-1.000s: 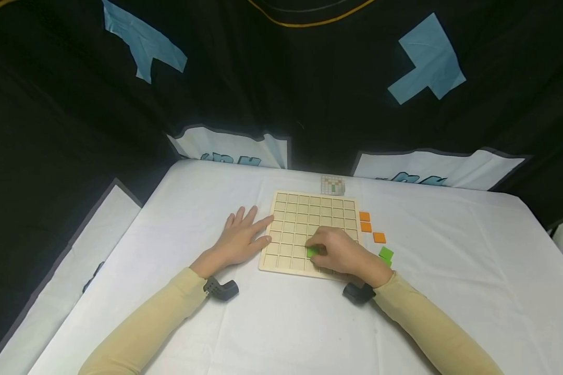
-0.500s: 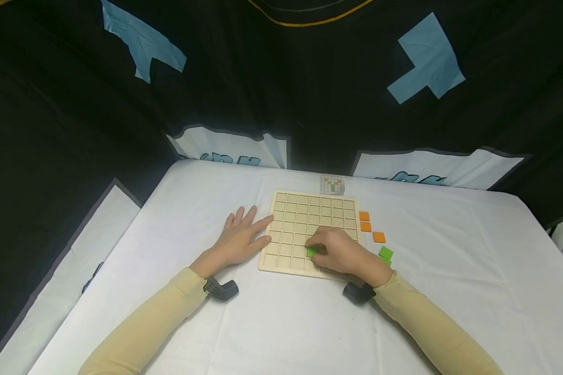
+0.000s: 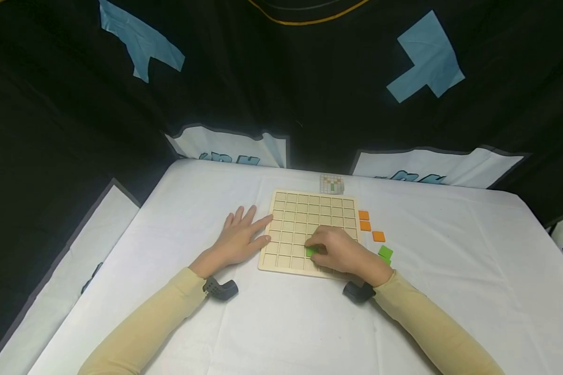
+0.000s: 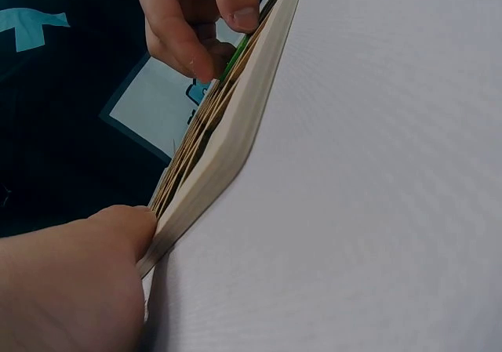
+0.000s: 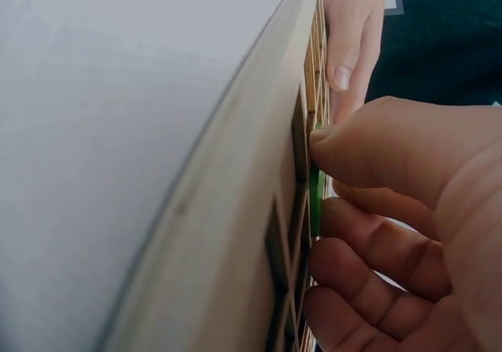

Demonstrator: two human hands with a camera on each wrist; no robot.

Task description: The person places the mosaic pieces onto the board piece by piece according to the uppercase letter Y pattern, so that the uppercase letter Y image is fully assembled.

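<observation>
A pale wooden board (image 3: 291, 212) with a grid of square recesses lies flat on the white table. My left hand (image 3: 236, 240) rests beside it with fingers spread, thumb and index finger on its left edge. Over the lower middle of the board, my right hand (image 3: 336, 251) has its thumb and curled fingers around a green square tile (image 3: 311, 251). In the right wrist view this green tile (image 5: 316, 203) shows edge-on at the grid, between thumb and fingertips. The right hand covers the board's lower right part.
Orange square tiles (image 3: 378, 236) lie to the right of the board. Green tiles (image 3: 386, 252) sit nearer the right wrist, partly hidden behind it. A small card with a printed grid (image 3: 332, 184) lies behind the board. Dark curtains stand around the table's far and left sides.
</observation>
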